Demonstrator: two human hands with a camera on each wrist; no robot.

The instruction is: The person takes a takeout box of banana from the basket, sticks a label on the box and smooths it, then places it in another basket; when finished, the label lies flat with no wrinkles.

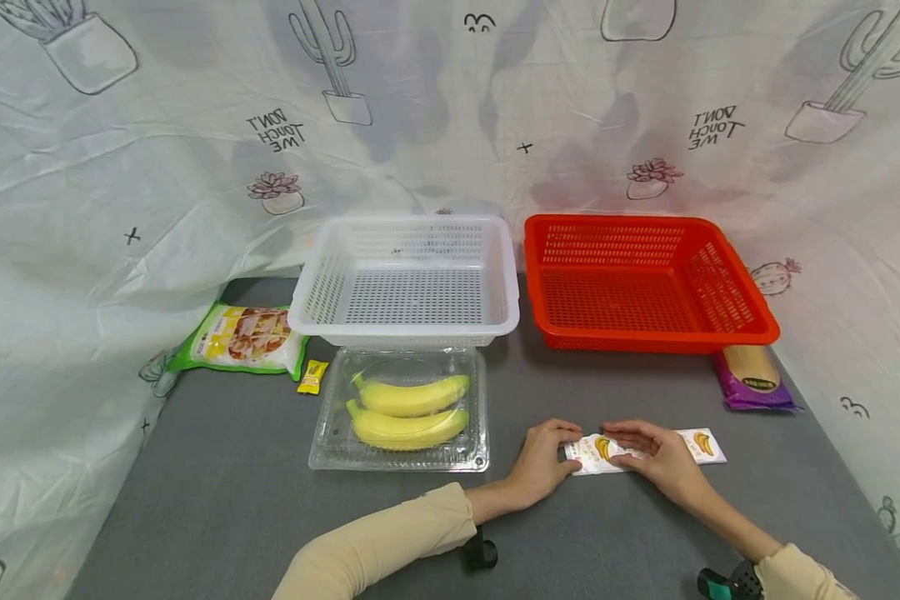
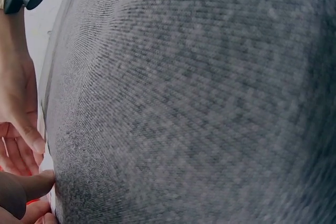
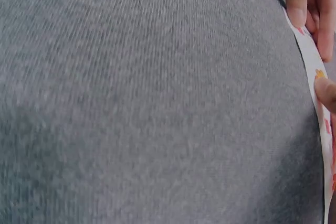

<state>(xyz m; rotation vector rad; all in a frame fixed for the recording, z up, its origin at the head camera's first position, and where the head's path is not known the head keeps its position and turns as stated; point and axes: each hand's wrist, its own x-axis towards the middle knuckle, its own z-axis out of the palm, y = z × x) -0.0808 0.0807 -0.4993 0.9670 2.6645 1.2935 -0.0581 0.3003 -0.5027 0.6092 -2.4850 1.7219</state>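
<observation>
A white strip of labels printed with bananas point(image 1: 703, 447) lies on the grey table, right of centre. My left hand point(image 1: 537, 467) holds its left end between thumb and fingers. Over the middle of the strip, my right hand point(image 1: 663, 462) has its thumb at the near edge and its fingers at the far edge. In the right wrist view, the right thumb point(image 3: 326, 92) touches the strip. Left of both hands, two yellow bananas point(image 1: 408, 427) lie inside a clear plastic clamshell box point(image 1: 326, 450) with its lid down.
Behind stand a white plastic basket point(image 1: 403, 332) and a red plastic basket point(image 1: 660, 340). A green-edged food bag point(image 1: 247, 337) and a small yellow packet point(image 1: 312, 377) lie at left. At right, a purple packet point(image 1: 753, 383) rests against the red basket. A printed cloth point(image 1: 450, 142) hangs behind.
</observation>
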